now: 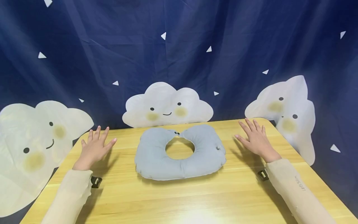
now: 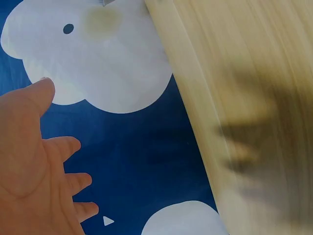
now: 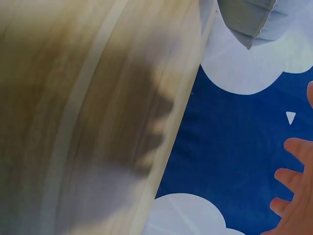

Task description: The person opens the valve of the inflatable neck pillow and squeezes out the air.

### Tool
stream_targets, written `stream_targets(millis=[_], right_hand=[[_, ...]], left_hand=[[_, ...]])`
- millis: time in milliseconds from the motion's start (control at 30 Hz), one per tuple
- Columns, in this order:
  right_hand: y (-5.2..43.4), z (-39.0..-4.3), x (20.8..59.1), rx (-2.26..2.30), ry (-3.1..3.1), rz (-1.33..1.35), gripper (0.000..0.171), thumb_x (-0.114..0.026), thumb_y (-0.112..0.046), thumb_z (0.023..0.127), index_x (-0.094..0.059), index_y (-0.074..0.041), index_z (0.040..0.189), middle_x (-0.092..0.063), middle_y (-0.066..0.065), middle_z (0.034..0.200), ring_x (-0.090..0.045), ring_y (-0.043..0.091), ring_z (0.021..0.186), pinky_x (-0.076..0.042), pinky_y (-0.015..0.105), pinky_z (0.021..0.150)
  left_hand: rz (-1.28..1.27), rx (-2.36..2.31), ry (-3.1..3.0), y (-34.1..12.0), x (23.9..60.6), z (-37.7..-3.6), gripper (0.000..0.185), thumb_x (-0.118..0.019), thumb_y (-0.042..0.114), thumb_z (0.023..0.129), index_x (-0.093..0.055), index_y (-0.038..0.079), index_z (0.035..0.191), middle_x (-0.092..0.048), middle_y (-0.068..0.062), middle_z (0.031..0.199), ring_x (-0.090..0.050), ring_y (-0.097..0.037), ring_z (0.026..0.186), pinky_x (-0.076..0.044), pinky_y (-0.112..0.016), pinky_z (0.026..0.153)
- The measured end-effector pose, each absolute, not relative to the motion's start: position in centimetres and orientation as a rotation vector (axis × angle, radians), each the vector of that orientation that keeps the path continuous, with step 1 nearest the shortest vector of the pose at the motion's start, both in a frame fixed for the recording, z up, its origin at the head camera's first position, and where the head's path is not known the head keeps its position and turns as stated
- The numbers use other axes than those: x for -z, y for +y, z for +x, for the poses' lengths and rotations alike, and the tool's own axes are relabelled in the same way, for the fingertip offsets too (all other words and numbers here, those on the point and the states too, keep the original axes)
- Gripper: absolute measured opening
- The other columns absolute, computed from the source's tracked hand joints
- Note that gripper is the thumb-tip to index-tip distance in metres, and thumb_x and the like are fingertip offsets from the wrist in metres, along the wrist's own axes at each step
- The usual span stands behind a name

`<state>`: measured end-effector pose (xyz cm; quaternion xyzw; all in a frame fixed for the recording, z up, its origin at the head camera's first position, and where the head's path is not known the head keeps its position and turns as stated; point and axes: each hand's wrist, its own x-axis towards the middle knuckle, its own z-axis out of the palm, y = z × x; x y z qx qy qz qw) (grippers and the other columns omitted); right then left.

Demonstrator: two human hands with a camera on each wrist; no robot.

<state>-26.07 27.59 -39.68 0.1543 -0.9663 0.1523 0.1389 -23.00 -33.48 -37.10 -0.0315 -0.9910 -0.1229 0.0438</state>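
Note:
A grey inflatable neck pillow (image 1: 159, 165), puffed up, lies on the wooden table (image 1: 126, 202) in the head view. Its round middle hole shows the wood, two small black dots mark the join at the far side, and a small valve (image 1: 218, 147) sits on its right part. To the left of the pillow my left hand (image 1: 93, 149) hovers with fingers spread, its shadow falling on the wood. On the other side my right hand (image 1: 256, 141) is held likewise, fingers apart and holding nothing. In the right wrist view, a corner of the pillow (image 3: 244, 22) shows at the top.
Behind the table hangs a dark blue curtain (image 1: 139, 56) printed with smiling white clouds and small white triangles. Black straps (image 1: 96, 182) sit at both cuffs of the light sleeves (image 1: 68, 196). The table's far edge runs close to the curtain.

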Motion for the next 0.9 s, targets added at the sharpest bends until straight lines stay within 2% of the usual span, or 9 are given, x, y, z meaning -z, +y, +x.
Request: stream_targets(millis=[667,900], right_hand=[[25.9,-26.2,40.5,-0.519,-2.74,0.58,0.062,-0.051,-0.042,0.095,-0.038,-0.005,0.143,-0.028,0.024,0.149,-0.018,0.051,0.134,-0.01,0.072,0.101],[25.4,-25.9,40.5,-0.543,-2.694,0.656,0.06,-0.053,-0.037,0.095,-0.04,-0.001,0.141,-0.031,0.027,0.147,-0.022,0.051,0.133,-0.015,0.064,0.105]], left_hand=[[-0.125,0.433,-3.001,-32.8,37.0,-23.0,0.076,-0.031,0.057,0.097,-0.013,0.009,0.152,-0.001,-0.029,0.153,0.006,-0.056,0.135,0.0,-0.079,0.093],[-0.181,0.512,-2.972,-32.1,37.1,-23.0,0.074,-0.032,0.055,0.098,-0.013,0.008,0.152,-0.004,-0.03,0.153,0.001,-0.058,0.134,-0.003,-0.077,0.096]])
